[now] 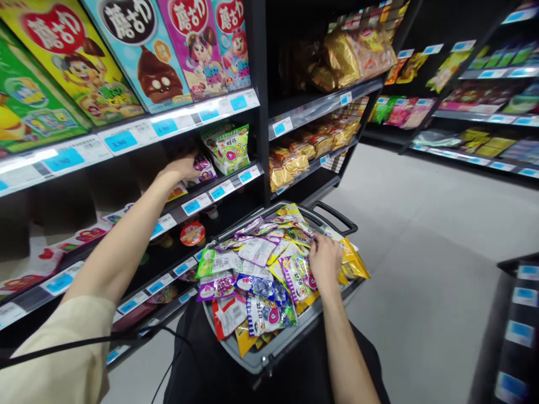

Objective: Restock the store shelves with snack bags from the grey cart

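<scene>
Shelving, black, fills left and centre, tiered. Grey basket, heaped full, sits over the person's dark-clad legs, just beside the shelving, black handle at its far right end. Cartons stand in a row on the upper left shelf: green, yellow, blue, purple. Gold bags lie on the next rack. Left hand reaches onto the shelf below the cartons, fingers curled at a purple pack; can't tell if its grip has closed on it. Right hand is on the basket's right side, fingers bent over packs; grip unclear, fingertips partly hidden. Packs overlap, mixed colours. Green pack stands right of the purple one. Red-lidded cup, one shelf lower. Blue-and-white tags line shelf edges.
</scene>
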Demonstrator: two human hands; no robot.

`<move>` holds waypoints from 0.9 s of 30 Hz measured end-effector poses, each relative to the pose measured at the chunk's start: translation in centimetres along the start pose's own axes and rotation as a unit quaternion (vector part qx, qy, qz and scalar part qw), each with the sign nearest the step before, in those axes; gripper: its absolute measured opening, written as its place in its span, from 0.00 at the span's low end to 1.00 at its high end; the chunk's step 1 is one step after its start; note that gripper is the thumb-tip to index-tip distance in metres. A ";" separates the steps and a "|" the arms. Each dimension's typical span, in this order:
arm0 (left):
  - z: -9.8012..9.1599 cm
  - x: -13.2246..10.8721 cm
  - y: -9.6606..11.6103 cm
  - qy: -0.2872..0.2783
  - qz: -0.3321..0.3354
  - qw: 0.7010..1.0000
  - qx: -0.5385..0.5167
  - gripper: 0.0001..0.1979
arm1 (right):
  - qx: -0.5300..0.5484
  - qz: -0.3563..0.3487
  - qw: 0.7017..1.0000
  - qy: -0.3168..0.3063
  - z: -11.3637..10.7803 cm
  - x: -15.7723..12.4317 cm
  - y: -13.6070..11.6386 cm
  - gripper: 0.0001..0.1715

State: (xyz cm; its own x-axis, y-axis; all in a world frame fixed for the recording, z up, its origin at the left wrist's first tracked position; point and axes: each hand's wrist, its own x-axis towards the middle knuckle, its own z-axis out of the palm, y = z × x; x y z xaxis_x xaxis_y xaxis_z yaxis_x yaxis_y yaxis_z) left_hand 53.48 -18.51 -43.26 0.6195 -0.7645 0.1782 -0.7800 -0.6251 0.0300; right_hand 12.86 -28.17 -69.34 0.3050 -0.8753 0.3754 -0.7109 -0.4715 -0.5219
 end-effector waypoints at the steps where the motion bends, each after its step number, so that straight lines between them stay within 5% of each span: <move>1: -0.1 0.0 0.0 -0.018 -0.008 1.000 0.010 0.43 | -0.013 0.003 1.000 -0.010 0.0 0.0 0.0 0.20; 4: -0.4 -1.4 0.7 0.005 -0.027 1.000 0.000 0.39 | -0.017 0.017 1.000 -0.007 -0.4 0.5 0.2 0.21; 7: -0.4 -5.2 2.0 0.197 -0.009 0.979 -0.050 0.29 | 0.075 0.041 0.992 0.094 -1.3 0.9 -0.3 0.23; 9: 0.2 -9.0 3.2 0.327 0.070 0.939 -0.079 0.23 | 0.187 0.078 0.964 0.170 -2.1 1.0 -1.6 0.24; 10: 0.8 -11.1 3.9 0.346 0.131 0.924 -0.097 0.20 | 0.263 0.100 0.941 0.189 -2.5 0.8 -2.6 0.25; 12: 2.8 -15.5 5.7 0.301 0.260 0.907 -0.140 0.20 | 0.427 0.135 0.879 0.167 -3.3 0.1 -5.3 0.25; 15: 7.1 -21.0 8.4 0.099 0.385 0.894 -0.206 0.44 | 0.607 0.128 0.784 0.028 -4.2 -2.1 -9.6 0.22; 17: 10.0 -23.4 9.7 0.024 0.346 0.887 -0.305 0.46 | 0.669 0.101 0.732 -0.087 -4.6 -3.7 -11.7 0.18; 19: 11.9 -24.5 10.3 0.000 0.213 0.870 -0.445 0.35 | 0.705 0.061 0.683 -0.180 -4.7 -4.5 -12.5 0.18; 21: 12.5 -24.8 10.2 -0.048 0.066 0.805 -0.587 0.31 | 0.698 0.029 0.692 -0.179 -4.4 -4.6 -12.4 0.19; 24: 11.7 -24.7 9.0 -0.131 -0.062 0.673 -0.725 0.42 | 0.620 0.033 0.778 -0.096 -3.5 -4.0 -11.5 0.22; 27: 10.9 -24.7 7.5 -0.155 -0.081 0.631 -0.756 0.47 | 0.593 0.040 0.778 -0.206 -2.5 -3.9 -11.5 0.27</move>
State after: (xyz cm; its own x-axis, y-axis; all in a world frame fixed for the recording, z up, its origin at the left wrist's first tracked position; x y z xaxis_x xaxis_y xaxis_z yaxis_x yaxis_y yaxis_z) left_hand 33.23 -6.02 -58.13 0.5058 -0.8509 -0.1419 0.2488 -0.0136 0.9685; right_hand 18.22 -19.11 -62.88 0.6402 -0.7522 0.1562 0.2715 0.0314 -0.9619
